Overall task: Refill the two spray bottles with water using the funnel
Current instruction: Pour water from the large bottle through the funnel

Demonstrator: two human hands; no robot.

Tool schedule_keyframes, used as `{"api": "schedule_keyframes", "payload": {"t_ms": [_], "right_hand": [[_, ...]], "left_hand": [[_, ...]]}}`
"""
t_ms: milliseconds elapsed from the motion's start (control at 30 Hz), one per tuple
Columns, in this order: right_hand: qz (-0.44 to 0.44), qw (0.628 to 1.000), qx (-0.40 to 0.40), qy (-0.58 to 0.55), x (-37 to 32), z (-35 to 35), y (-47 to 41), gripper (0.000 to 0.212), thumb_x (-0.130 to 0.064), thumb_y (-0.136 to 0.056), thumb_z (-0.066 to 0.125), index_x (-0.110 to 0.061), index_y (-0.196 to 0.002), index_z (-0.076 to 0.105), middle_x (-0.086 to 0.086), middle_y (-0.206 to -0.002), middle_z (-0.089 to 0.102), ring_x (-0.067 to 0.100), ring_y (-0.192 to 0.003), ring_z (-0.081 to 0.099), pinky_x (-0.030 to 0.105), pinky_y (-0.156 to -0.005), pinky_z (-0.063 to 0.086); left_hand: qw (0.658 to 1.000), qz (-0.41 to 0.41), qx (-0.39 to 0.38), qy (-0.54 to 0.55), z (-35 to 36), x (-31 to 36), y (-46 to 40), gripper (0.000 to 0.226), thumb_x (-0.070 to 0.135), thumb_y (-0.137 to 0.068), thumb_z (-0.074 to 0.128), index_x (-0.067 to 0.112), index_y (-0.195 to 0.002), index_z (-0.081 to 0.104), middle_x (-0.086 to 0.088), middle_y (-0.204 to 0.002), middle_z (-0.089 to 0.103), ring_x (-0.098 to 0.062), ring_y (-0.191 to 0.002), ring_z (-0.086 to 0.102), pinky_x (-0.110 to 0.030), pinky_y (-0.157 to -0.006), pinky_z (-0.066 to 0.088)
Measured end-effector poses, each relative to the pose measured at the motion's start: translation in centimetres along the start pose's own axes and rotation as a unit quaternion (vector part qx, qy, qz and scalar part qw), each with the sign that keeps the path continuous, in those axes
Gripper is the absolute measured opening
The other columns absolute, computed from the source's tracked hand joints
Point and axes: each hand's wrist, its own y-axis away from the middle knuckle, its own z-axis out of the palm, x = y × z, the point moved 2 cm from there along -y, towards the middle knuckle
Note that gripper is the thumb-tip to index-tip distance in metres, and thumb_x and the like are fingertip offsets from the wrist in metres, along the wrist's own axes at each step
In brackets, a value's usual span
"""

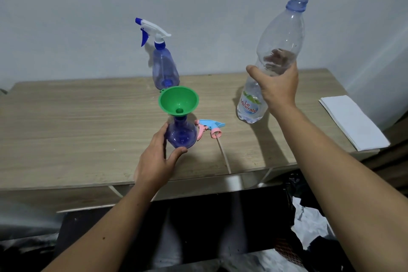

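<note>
A green funnel point(178, 100) sits in the neck of an uncapped blue spray bottle point(181, 133) near the table's front edge. My left hand point(157, 159) grips that bottle's base. Its pink and light-blue trigger head point(209, 128) lies just to its right, its tube trailing toward the edge. A second blue spray bottle point(164, 68) with a white and blue trigger head stands upright behind the funnel. My right hand point(277, 86) holds a clear open water bottle point(280, 51) upright above the table, with a little water at its bottom.
The wooden table point(77, 128) stands against a pale wall. A stack of white paper point(353, 121) lies at the table's right end. Dark clutter and crumpled white material sit on the floor below at the right.
</note>
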Motion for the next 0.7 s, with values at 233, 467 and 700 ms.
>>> {"api": "schedule_keyframes", "payload": {"t_ms": [233, 467, 700], "right_hand": [[0.005, 1.0, -0.02, 0.007, 0.0, -0.1, 0.2, 0.078, -0.041, -0.058, 0.1, -0.026, -0.124, 0.062, -0.008, -0.115, 0.073, 0.006, -0.105, 0.072, 0.037, -0.098, 0.059], [0.021, 0.998, -0.044, 0.046, 0.1, -0.4, 0.2, 0.087, -0.059, -0.052, 0.097, -0.028, -0.124, 0.06, -0.01, -0.121, 0.067, 0.008, -0.112, 0.065, 0.037, -0.1, 0.057], [0.009, 0.995, -0.046, 0.085, 0.2, -1.6, 1.0, 0.103, -0.063, -0.052, 0.096, -0.025, -0.136, 0.051, -0.004, -0.133, 0.059, 0.01, -0.12, 0.059, 0.038, -0.104, 0.054]], "left_hand": [[1.0, -0.003, -0.002, 0.007, -0.1, 0.2, 0.1, 0.087, 0.052, -0.091, 0.08, 0.035, -0.165, 0.036, 0.015, -0.16, 0.054, -0.011, -0.139, 0.055, -0.027, -0.1, 0.042], [1.0, 0.004, -0.002, -0.001, -0.2, 0.3, 0.1, 0.089, 0.05, -0.092, 0.081, 0.03, -0.166, 0.036, 0.009, -0.161, 0.054, -0.016, -0.141, 0.057, -0.027, -0.101, 0.042], [1.0, 0.009, -0.007, 0.007, -0.1, 0.2, 0.1, 0.089, 0.05, -0.091, 0.081, 0.03, -0.165, 0.037, 0.009, -0.159, 0.055, -0.014, -0.139, 0.058, -0.028, -0.101, 0.044]]}}
